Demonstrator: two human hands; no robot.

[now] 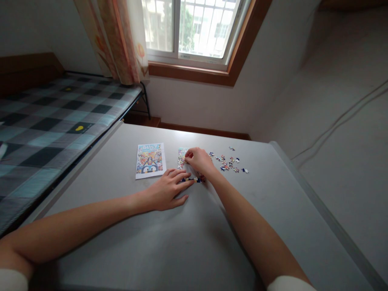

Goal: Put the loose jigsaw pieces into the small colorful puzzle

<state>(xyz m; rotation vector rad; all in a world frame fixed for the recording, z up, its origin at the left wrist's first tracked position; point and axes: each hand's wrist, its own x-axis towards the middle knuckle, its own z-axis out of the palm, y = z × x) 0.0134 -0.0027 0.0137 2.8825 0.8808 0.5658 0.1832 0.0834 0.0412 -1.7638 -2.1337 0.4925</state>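
Observation:
A partly joined jigsaw puzzle (182, 152) lies on the grey table, much of it covered by my hands. My left hand (170, 189) rests flat with its fingers spread, the fingertips touching the puzzle's lower left edge. Over the upper part of the puzzle, my right hand (200, 161) has thumb and forefinger pinched together; whatever is between them is too small and hidden to make out. Loose puzzle pieces (224, 166) are scattered to the right of my right hand. Left of the puzzle is a printed picture sheet (150, 161) with colourful cartoon figures.
The grey table (169, 250) has raised edges on its left and right sides. A bed with a checked mattress (100, 101) stands along the left. Beyond the table are a window (200, 30) and a patterned curtain (117, 40); a cable (336, 123) runs along the right wall.

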